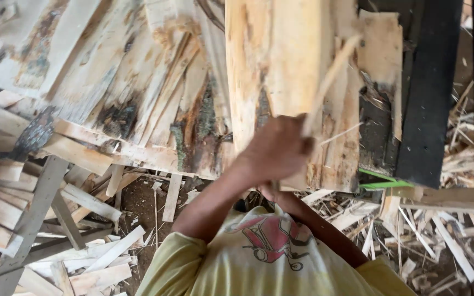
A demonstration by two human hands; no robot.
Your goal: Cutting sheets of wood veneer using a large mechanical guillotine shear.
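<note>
Plank: While it lies lengthwise at the upper centre of the frame, the pale wooden plank [270, 66] rests on a heap of rough offcuts, its near end reaching down to the person's hands.
Left hand: The left hand [275, 148], at centre frame, is closed in a fist around a thin wooden sliver [330, 77] that slants up and to the right, blurred, across the plank.
Right hand: The right hand [270, 192] sits just below the plank's near end, mostly hidden behind the left hand; whether it grips anything cannot be told.
Offcuts: Bark-stained slabs [122, 82] fan across the upper left of the frame.
Beam: A dark beam [429, 93] stands at the upper right, beside the plank.
Ground: Splinters and scrap strips [440, 235] litter the lower right; more cut boards [83, 235] pile at the lower left.
Shirt: A yellow shirt [231, 263] fills the bottom centre.
</note>
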